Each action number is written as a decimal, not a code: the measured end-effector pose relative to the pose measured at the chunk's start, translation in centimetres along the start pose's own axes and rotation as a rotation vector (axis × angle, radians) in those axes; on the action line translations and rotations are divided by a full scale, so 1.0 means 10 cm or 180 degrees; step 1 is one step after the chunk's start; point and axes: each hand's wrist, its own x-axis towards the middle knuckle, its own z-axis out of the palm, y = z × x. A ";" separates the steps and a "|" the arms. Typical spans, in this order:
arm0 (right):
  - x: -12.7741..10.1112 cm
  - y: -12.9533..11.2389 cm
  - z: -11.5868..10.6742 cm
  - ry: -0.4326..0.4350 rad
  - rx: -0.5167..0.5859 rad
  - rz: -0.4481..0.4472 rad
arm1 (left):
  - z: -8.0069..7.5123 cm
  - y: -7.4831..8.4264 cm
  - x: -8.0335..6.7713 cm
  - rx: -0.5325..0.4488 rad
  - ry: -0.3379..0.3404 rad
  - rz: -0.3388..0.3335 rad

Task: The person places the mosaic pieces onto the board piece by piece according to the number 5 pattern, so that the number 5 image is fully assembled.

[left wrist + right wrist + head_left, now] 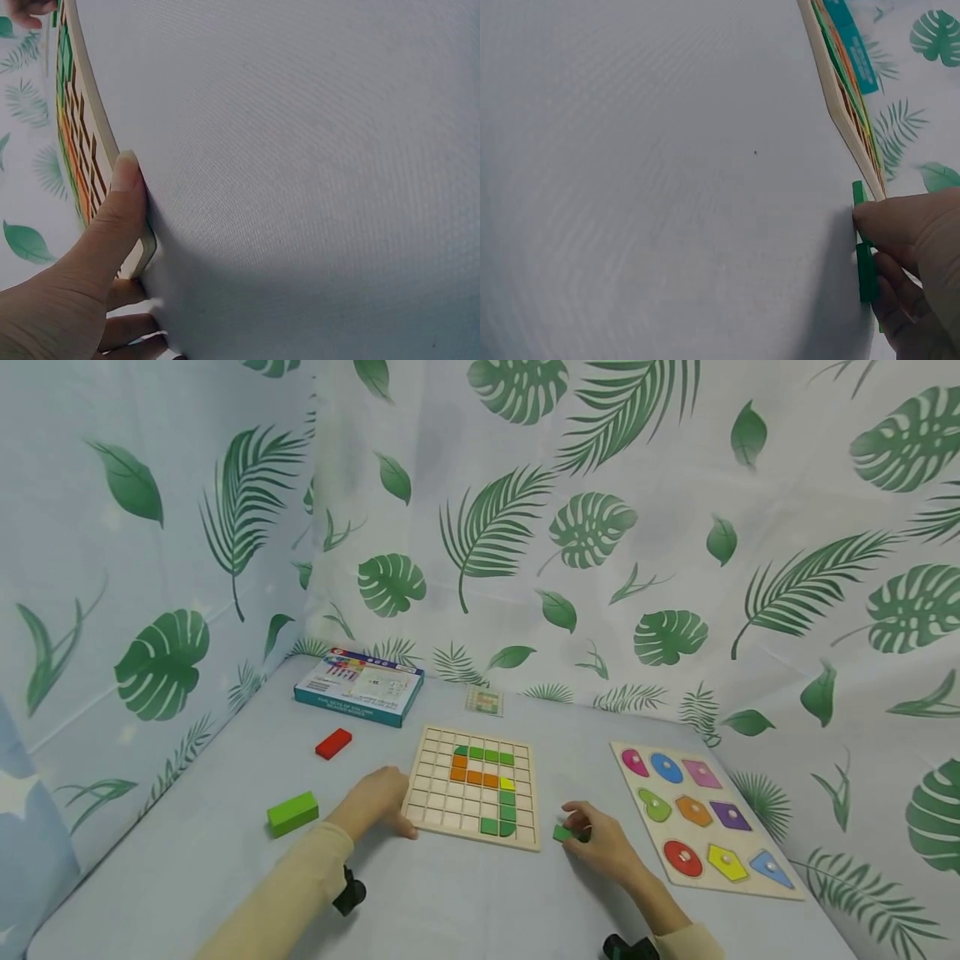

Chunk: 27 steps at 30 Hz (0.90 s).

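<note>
A square wooden grid board [442, 802] lies on the table, with green, orange and yellow tiles set in its cells. My left hand [381, 802] holds the board at its near left corner. In the left wrist view the thumb [124, 184] presses the board's edge, and the other fingers are round the corner. To the right of the board, my right hand [600, 839] pinches a small green tile [561, 833] low over the table. The right wrist view shows this tile [858, 193] by the thumb and a second green tile [866, 274] under the fingers.
A shape puzzle board [675, 814] with knobbed pieces lies at the right. At the left are a green block [292, 814] and a red block [333, 743]. Behind them stand a flat game box [360, 689] and a small pattern card [485, 700], near the leaf-print cloth.
</note>
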 end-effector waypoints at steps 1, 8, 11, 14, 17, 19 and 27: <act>0.00 0.00 0.00 0.0014 0.0004 -0.0020 | 0.00 0.00 0.00 0.0003 0.0000 -0.0001; 0.04 -0.07 0.03 0.0167 0.0072 -0.0084 | 0.01 -0.01 0.02 0.0043 0.0011 0.0009; 0.09 -0.14 0.04 0.0202 0.0183 -0.0145 | 0.02 -0.01 0.02 0.0055 0.0017 0.0001; 0.15 -0.21 0.06 0.0206 0.0297 -0.0242 | 0.02 -0.01 0.02 0.0059 0.0011 0.0000; 0.21 -0.28 0.11 0.0205 0.0396 -0.0335 | 0.01 -0.01 0.01 0.0058 -0.0003 -0.0009; 0.24 -0.33 0.14 0.0207 0.0475 -0.0413 | 0.01 0.00 0.01 0.0059 -0.0009 -0.0024; 0.33 -0.56 0.32 0.0090 0.0637 -0.0650 | 0.00 0.00 0.00 0.0115 -0.0021 -0.0052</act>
